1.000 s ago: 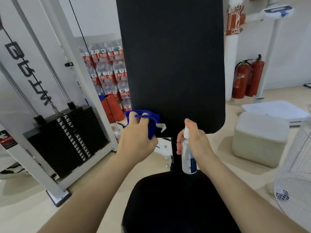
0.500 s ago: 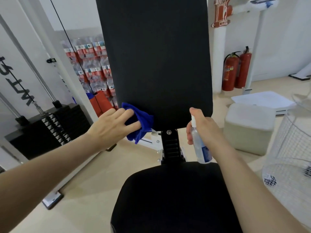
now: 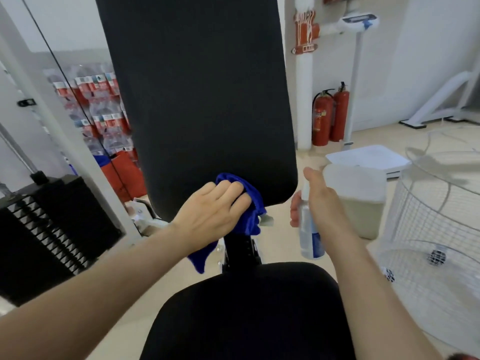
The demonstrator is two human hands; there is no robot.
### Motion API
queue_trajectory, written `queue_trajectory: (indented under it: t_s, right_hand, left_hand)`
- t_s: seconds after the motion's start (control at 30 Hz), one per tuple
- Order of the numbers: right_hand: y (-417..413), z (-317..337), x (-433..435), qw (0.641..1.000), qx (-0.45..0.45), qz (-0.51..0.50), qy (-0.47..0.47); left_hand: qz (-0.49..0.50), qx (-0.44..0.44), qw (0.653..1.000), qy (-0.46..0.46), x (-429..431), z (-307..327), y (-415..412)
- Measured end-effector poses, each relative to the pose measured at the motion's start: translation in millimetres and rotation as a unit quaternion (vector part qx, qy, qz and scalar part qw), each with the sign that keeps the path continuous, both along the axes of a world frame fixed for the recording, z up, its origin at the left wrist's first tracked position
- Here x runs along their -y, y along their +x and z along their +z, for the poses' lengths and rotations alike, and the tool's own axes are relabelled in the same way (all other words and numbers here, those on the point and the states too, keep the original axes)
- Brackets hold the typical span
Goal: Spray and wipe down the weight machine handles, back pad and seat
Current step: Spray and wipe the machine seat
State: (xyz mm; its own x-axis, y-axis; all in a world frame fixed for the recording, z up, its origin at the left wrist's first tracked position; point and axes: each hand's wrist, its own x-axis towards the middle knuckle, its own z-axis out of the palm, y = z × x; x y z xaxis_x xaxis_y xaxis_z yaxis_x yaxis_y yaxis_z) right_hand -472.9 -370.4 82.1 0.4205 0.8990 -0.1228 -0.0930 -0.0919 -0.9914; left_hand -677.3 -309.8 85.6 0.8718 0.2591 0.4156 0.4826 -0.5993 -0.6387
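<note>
Pressure must be even: flat-fingered left hand (image 3: pixel 210 214) pins blue cloth (image 3: pixel 254 216) at six o'clock on black padded back pad (image 3: pixel 202 100), right hand (image 3: pixel 322 203) clutching clear spray bottle (image 3: pixel 307 240).

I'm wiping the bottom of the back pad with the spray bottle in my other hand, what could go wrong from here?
The blue cloth hangs loose below your left hand beside the seat post, so it might snag. The spray bottle in your right hand is near the wire fan; a wide swing could knock it.
</note>
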Motion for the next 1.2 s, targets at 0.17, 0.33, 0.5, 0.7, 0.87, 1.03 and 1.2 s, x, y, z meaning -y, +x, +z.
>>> queue_trajectory:
  t_s: [0.17,0.33,0.5,0.7,0.87,1.03,1.2]
  right_hand:
    - [13,-3,2,1.000,0.015,-0.011,0.004]
    - [15,-7,4,1.000,0.023,0.000,-0.007]
    - [15,-6,4,0.999,-0.033,-0.027,0.000]
    - [29,0,25,0.998,-0.026,-0.054,0.035]
    - [36,-5,43,0.999,0.041,-0.007,-0.004]
    - [26,-11,41,0.999,0.026,0.014,0.023]
    - [35,0,46,0.985,0.124,0.115,-0.024]
  left_hand:
    - [0.013,0.154,0.987,-0.040,1,-10,49]
    - [0.038,0.350,0.933,-0.076,-6,26,47]
    - [0.027,0.330,0.942,-0.055,-29,95,90]
    - [-0.009,0.003,1.000,-0.012,-14,27,95]
    - [-0.028,-0.263,0.963,0.045,-2,-19,51]
    - [-0.058,-0.171,0.980,0.080,-1,24,38]
    - [0.008,0.104,0.995,0.008,-24,53,50]
